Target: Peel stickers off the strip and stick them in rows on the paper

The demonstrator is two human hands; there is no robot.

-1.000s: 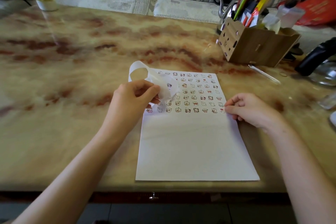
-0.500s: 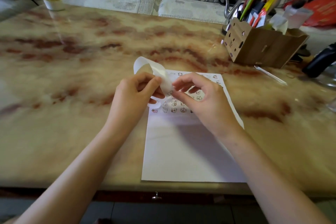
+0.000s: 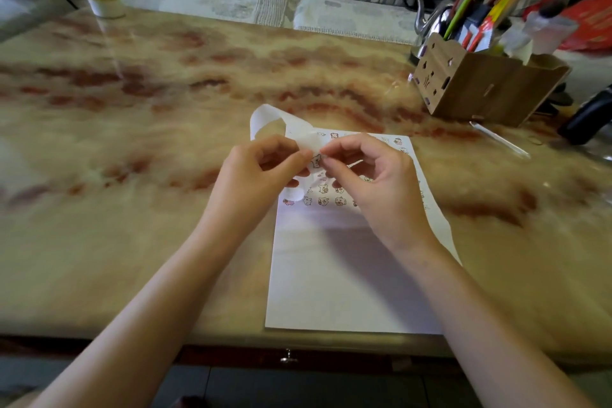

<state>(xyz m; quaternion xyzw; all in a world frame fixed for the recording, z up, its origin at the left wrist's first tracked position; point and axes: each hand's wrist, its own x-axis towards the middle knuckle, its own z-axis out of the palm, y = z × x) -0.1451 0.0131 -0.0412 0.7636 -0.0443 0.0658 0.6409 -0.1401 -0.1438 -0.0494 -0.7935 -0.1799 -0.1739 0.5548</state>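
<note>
- The right hand point(image 3: 374, 175) is being seen moved off the right end of the nearest sticker row point(image 3: 323, 200) and over to the strip point(image 3: 265, 116).
- The strip is being held just above the far left corner of the paper point(image 3: 347, 275). It is being pinched between the thumb and curled fingers of the left hand point(image 3: 261, 172).
- Its right edge is being nipped by the right thumb and forefinger, so a fresh peel is being judged as started.
- Most rows are being covered by both hands.
- Whether a sticker is being lifted yet cannot be told.
- The paper's near right corner is being hidden by the right forearm.
</note>
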